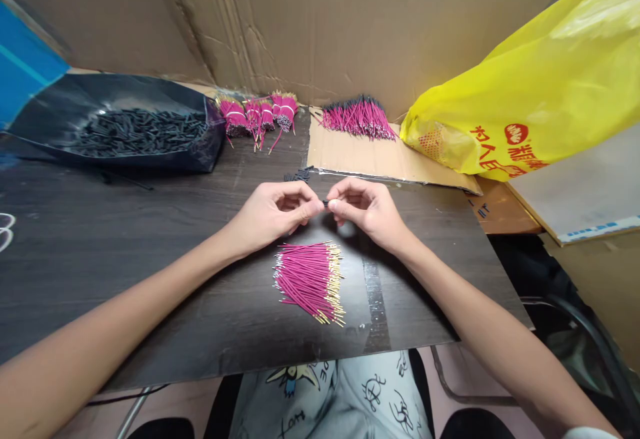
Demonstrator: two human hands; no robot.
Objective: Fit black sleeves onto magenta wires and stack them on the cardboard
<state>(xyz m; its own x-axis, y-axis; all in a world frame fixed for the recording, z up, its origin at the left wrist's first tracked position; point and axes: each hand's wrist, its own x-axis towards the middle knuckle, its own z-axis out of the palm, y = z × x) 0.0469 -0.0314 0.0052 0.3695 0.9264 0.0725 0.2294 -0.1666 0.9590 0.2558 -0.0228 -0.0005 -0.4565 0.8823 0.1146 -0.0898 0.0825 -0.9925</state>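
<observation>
Over the middle of the table, my left hand (283, 212) and my right hand (367, 209) meet almost fingertip to fingertip. Both are closed in a pinch on a short black tube (325, 204), most of which is hidden by the fingers. Just below them lies a flat row of pink wires (307, 276) with gold tips on the right and silvery ends on the left. Behind my left hand is a small pile of black tubes (299, 174).
A dark open bag (215, 139) of black tubes stands at the back left. Beside it lie tied bundles of pink wires (257, 114). More pink wires with black ends (357, 118) rest on a cardboard sheet (390, 159). A yellow plastic bag (540, 86) leans at the right.
</observation>
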